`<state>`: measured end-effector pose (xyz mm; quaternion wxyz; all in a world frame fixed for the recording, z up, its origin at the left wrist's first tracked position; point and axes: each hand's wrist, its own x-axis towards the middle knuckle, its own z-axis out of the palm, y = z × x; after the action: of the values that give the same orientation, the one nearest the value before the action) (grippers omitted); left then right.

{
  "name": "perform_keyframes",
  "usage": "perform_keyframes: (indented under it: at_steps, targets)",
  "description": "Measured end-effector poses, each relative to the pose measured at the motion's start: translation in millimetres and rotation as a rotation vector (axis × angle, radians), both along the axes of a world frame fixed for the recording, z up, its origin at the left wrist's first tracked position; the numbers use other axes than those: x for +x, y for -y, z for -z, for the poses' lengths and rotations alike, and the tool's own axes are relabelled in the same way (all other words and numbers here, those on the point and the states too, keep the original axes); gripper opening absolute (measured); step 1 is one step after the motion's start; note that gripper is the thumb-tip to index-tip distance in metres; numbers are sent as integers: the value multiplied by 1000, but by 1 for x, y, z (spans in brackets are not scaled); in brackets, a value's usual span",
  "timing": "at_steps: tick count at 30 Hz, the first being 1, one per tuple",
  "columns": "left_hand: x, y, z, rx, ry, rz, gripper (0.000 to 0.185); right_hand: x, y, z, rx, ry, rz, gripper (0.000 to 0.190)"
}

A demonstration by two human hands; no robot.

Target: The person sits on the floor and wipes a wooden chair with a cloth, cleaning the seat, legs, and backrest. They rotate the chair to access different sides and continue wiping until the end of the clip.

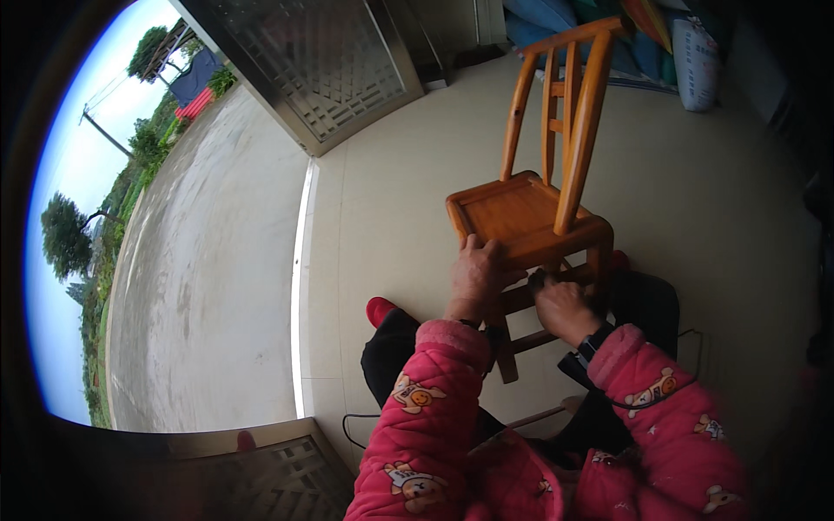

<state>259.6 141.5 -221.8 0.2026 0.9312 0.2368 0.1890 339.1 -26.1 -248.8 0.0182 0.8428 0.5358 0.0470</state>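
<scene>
A small varnished wooden chair [505, 208] stands upright on the floor before me, its slatted back on the far right side. My left hand [475, 270] grips the near edge of the seat, with its fingers over the top. Below the seat, close to the chair's side rails, my right hand [565, 305] is closed around a small dark object [537, 281]. Most of that object is hidden by the fingers, so its kind is unclear. Both wrists wear dark straps.
A metal door panel [339, 71] stands open at the upper left, beside a pale threshold strip [300, 280] and the concrete yard [208, 280]. Filled sacks [696, 65] sit at the back right. My legs flank the chair, and a thin cable [348, 430] hangs at the left.
</scene>
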Motion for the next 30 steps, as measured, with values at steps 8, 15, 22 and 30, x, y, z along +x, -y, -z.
perform_keyframes:
  at_steps: [8,15,22,30]
  targets:
    - [0,1,-5,41,3,27,51,-1,16,0,106,-291,72,13]
    - [4,1,-6,14,26,-27,55,2,75,0,559,-995,258,43]
    - [5,1,-12,23,24,-50,58,14,42,5,551,-335,140,48]
    - [8,-4,-5,83,18,-10,57,-21,55,27,564,-739,110,41]
